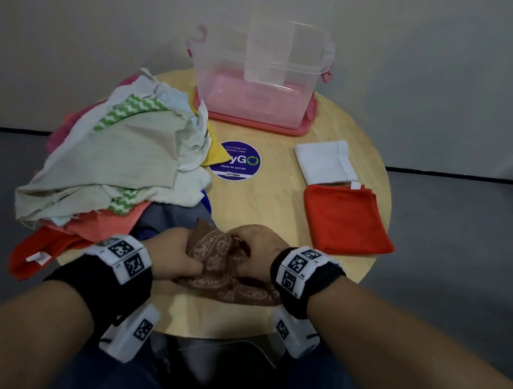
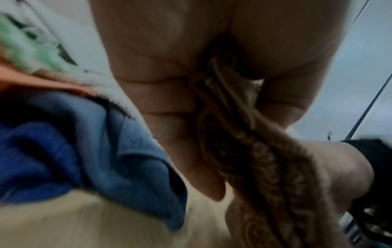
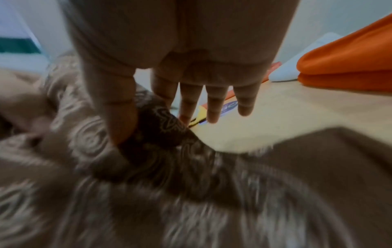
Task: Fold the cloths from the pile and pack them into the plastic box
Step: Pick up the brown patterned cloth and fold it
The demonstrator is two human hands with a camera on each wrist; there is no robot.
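A brown paisley cloth point(image 1: 218, 254) lies bunched at the table's near edge, and both hands hold it. My left hand point(image 1: 175, 255) grips its left side; in the left wrist view, fingers and thumb of this left hand point(image 2: 222, 109) pinch the gathered brown cloth point(image 2: 265, 167). My right hand point(image 1: 254, 252) holds the right side; in the right wrist view, thumb and index of this right hand point(image 3: 148, 117) pinch a fold of the brown cloth point(image 3: 165, 134), with the other fingers straight. The pile of cloths point(image 1: 124, 150) covers the table's left. The clear plastic box point(image 1: 258, 73) stands at the back.
The box sits on a pink lid point(image 1: 258, 122). A folded white cloth point(image 1: 324, 164) and a folded red cloth point(image 1: 343, 219) lie on the right of the round wooden table point(image 1: 280, 204). A blue round sticker point(image 1: 236, 162) marks the middle. A red cloth point(image 1: 31, 256) hangs over the left edge.
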